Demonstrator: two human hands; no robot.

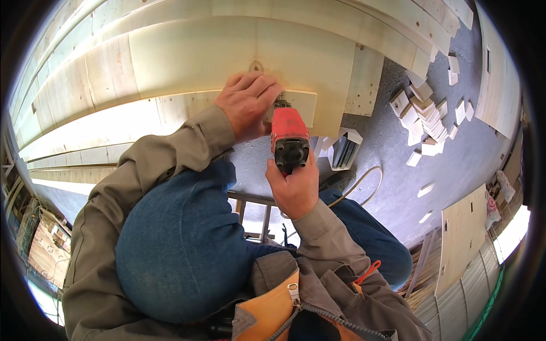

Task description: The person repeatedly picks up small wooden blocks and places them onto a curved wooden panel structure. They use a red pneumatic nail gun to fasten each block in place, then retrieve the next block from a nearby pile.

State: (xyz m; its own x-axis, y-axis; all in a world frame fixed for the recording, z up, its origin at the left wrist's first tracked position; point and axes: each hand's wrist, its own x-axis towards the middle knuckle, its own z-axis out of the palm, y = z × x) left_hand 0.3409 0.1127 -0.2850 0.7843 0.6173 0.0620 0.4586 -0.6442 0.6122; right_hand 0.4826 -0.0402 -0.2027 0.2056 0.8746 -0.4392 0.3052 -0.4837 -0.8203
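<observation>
My right hand (298, 190) is wrapped round the handle of a red and black nail gun (289, 126). Its nose points away from me, against a small flat wooden block (301, 107) on the edge of a large pale wooden panel (193, 57). My left hand (248, 105) lies just left of the nose, its fingers bent over the block and its thumb below, gripping it. Part of the block is hidden behind that hand and the tool. A thin hose (367, 184) loops to the right of my right hand.
Loose wooden offcuts (424, 113) lie heaped on the grey floor (364, 148) to the right. A small open box (345, 149) stands beside the nail gun. My bent knee (176, 244) is close below my left forearm. Another board (460, 238) leans at the far right.
</observation>
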